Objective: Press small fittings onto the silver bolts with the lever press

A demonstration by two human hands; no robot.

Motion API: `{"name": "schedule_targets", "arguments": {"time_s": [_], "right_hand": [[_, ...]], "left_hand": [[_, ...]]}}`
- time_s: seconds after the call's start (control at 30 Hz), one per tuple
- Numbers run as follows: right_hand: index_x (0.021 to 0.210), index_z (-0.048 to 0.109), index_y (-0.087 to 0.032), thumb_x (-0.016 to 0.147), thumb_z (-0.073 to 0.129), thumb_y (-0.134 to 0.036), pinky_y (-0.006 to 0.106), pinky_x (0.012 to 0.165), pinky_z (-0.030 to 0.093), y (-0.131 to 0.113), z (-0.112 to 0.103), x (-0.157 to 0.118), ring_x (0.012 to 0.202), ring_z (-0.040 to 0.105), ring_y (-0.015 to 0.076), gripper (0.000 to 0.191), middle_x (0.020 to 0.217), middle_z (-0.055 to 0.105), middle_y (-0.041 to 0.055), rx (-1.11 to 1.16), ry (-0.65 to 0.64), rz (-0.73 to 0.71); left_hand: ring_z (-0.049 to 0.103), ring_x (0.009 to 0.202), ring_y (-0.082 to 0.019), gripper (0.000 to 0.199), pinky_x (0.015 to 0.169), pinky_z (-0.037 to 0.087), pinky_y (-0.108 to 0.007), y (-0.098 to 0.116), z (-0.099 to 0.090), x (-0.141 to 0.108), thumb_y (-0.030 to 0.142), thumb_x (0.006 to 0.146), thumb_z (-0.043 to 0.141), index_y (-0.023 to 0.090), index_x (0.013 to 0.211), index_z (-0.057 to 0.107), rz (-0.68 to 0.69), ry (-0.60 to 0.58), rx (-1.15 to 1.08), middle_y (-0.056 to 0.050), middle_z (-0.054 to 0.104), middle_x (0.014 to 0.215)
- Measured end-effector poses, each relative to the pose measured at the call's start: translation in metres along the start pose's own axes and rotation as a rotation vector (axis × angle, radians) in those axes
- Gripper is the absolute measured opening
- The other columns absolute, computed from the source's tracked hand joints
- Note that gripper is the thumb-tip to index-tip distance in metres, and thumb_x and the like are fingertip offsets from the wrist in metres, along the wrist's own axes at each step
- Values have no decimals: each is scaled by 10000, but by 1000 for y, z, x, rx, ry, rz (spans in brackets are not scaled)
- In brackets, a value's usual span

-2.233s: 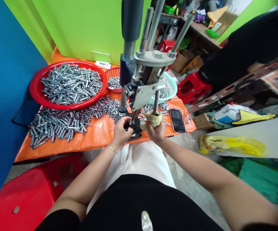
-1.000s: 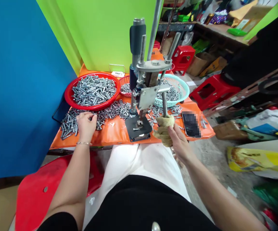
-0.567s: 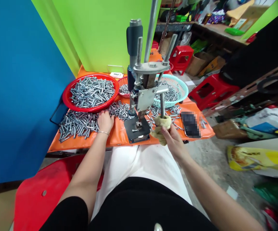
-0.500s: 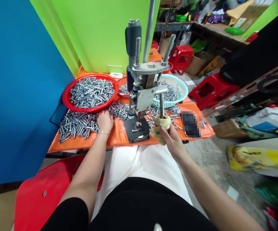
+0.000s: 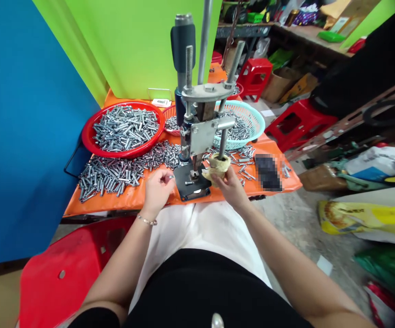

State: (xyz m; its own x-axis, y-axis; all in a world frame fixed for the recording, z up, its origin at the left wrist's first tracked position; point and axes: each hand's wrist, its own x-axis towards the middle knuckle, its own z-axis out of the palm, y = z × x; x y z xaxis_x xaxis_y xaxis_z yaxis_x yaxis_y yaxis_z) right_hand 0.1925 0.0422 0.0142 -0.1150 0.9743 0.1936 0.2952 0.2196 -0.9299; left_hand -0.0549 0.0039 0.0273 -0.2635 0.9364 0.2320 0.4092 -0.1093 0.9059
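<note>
My left hand [image 5: 157, 192] is closed in a pinch at the left edge of the press's dark base plate [image 5: 183, 175]. The tip of a small metal bolt [image 5: 171, 176] shows between its thumb and forefinger. Another small bolt [image 5: 189, 183] lies on the base plate, in front of the tool. My right hand [image 5: 230, 187] is wrapped round the press lever [image 5: 220, 167], whose lower end is padded with yellowish cloth. Above the plate stands the hand press [image 5: 202, 136], with a metal block and threaded rods. A heap of loose bolts [image 5: 112, 175] lies left of it.
A red basin [image 5: 87, 136] full of metal parts stands at the back left. Behind the press are a pale blue basket [image 5: 259, 123] and a smaller red basket [image 5: 168, 113], both holding parts. A phone [image 5: 267, 172] lies on the orange tabletop [image 5: 139, 200] at right.
My left hand has left the heap of bolts and come right to the base plate, a bolt in its fingers. My right hand and the padded lever have shifted slightly left and up in view.
</note>
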Motion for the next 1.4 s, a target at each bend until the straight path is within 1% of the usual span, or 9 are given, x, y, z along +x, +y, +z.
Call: {"name": "schedule_targets", "arguments": {"time_s": [0.13, 0.37, 0.47, 0.63, 0.7, 0.83, 1.1, 1.23, 1.4], "right_hand": [[1438, 490, -225, 923, 645, -345, 570, 1152, 442, -20, 5, -23, 1376, 499, 315, 551, 1414, 540, 174, -328, 182, -232], [1344, 587, -286, 967, 581, -188, 393, 920, 586, -50, 25, -55, 1060, 675, 223, 390, 1146, 692, 80, -237, -176, -457], [1297, 594, -269, 962, 596, -200, 335, 852, 589, -42, 23, -51, 942, 681, 184, 342, 1052, 694, 58, -193, -128, -404], [1379, 500, -194, 832, 750, -374, 409, 912, 569, -12, 8, -9, 1116, 622, 248, 628, 1295, 589, 159, -207, 339, -237], [1389, 499, -168, 803, 748, -410, 432, 964, 549, 1, 5, 14, 1194, 596, 271, 680, 1377, 557, 187, -154, 285, -125], [1238, 599, -154, 821, 689, -464, 398, 931, 555, 8, 4, 32, 1028, 662, 236, 527, 1150, 700, 126, 56, -1, 51], [1091, 669, -143, 791, 691, -407, 320, 755, 546, -29, -25, -9, 803, 665, 195, 400, 940, 726, 76, -36, 37, 114], [1058, 659, -157, 760, 691, -385, 350, 812, 551, -20, -14, 12, 865, 681, 223, 377, 958, 735, 87, -104, 20, 93], [1135, 589, -156, 815, 651, -390, 372, 930, 548, 7, 16, 42, 999, 674, 229, 402, 1099, 712, 127, 62, 84, -65]], "left_hand": [[542, 616, -131, 66, 606, 451, -256, 20, 6, -12, 171, 728, 674, 203, 786, 683, -3, -66, -21, 29, 599, 655], [547, 592, -130, 116, 558, 446, -256, 38, 20, -28, 291, 754, 740, 195, 774, 679, -160, -303, -219, 15, 617, 653], [570, 645, -140, 175, 602, 465, -264, 37, 26, -26, 353, 779, 748, 188, 799, 695, -208, -334, -272, 0, 639, 709], [570, 699, -138, 99, 688, 468, -266, 25, 43, -2, 276, 813, 733, 185, 806, 696, -90, -103, -83, 2, 660, 776], [584, 746, -148, 81, 740, 472, -275, 20, 51, 7, 232, 821, 729, 185, 780, 677, -9, -83, 0, 0, 658, 790], [590, 776, -159, 106, 774, 469, -290, 12, 60, 17, 169, 832, 714, 188, 756, 643, 98, -102, 117, -3, 639, 800], [575, 740, -152, 153, 735, 459, -273, 10, 61, 22, 151, 817, 723, 189, 723, 608, 140, -138, 150, 13, 605, 749], [563, 711, -146, 152, 703, 446, -267, 10, 60, 23, 159, 816, 719, 190, 714, 610, 142, -142, 143, 20, 591, 726], [567, 709, -147, 154, 715, 451, -272, 11, 60, 24, 170, 809, 713, 190, 695, 610, 135, -151, 136, 17, 607, 731]]}}
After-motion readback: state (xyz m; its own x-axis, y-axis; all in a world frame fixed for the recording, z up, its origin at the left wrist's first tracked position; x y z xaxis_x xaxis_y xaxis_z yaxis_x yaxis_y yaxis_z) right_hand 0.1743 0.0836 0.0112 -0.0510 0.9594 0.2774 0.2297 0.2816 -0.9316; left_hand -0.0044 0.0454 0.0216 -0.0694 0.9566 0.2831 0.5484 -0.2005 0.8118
